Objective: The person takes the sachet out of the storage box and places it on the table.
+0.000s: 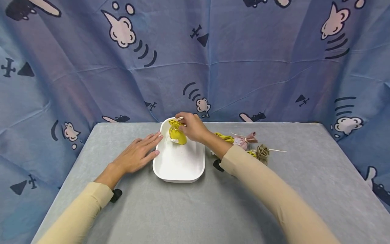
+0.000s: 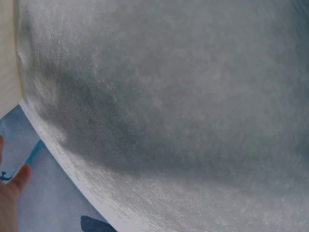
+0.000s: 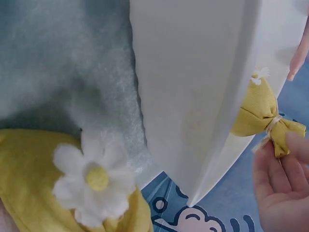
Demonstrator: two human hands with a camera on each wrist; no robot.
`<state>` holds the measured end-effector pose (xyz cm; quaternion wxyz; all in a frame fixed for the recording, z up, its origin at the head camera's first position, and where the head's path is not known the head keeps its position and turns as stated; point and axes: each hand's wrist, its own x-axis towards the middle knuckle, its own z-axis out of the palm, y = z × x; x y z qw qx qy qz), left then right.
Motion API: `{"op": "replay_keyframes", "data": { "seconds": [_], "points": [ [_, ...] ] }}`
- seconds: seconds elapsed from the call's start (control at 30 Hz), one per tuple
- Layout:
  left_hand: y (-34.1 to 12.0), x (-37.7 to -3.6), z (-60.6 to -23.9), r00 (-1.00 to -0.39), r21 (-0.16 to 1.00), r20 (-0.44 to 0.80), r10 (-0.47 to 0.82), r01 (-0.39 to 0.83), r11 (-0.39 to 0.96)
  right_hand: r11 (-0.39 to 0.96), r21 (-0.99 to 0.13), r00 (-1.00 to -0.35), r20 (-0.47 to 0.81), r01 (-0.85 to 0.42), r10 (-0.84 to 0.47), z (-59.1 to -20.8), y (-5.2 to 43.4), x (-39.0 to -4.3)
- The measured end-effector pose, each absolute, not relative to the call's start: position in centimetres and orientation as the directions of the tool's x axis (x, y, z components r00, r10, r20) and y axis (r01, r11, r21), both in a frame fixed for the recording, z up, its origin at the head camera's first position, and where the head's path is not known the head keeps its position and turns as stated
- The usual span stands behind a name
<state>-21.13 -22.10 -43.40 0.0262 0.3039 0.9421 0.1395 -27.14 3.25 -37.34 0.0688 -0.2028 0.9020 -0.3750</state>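
Note:
My right hand (image 1: 192, 126) pinches a small yellow drawstring pouch (image 1: 178, 136) by its gathered neck. That pouch is inside a white tray (image 1: 179, 167), near its far left corner. In the right wrist view the fingers of that hand (image 3: 282, 186) hold the tied neck, and a white flower decoration shows on the pouch body (image 3: 258, 101). My left hand (image 1: 137, 153) lies with straight fingers at the tray's left rim, its fingertips against it. Only a bit of a hand (image 2: 12, 193) shows at the left wrist view's edge.
Right of the tray, partly behind my right forearm, lie a pink pouch (image 1: 243, 140), a brown-green pouch (image 1: 262, 153) and another yellow pouch (image 1: 224, 137). A yellow pouch with a white flower (image 3: 94, 179) is close in the right wrist view. A blue patterned curtain (image 1: 170, 67) hangs behind the grey table (image 1: 152, 210).

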Motion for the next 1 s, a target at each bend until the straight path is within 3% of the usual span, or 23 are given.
{"op": "replay_keyframes", "data": {
  "seconds": [0.57, 1.0],
  "points": [
    [-22.1, -21.1, -43.5, -0.797, 0.266, 0.062, 0.601, 0.593, 0.760, 0.618, -0.703, -0.917, 0.128, -0.353, -0.378, -36.4, 3.8, -26.2],
    [-22.0, -21.1, -43.4, -0.804, 0.262, 0.039, 0.593, 0.581, 0.770, 0.544, -0.701, -0.865, 0.221, -0.462, -0.451, -33.3, 5.8, -24.2]
  ]
}}
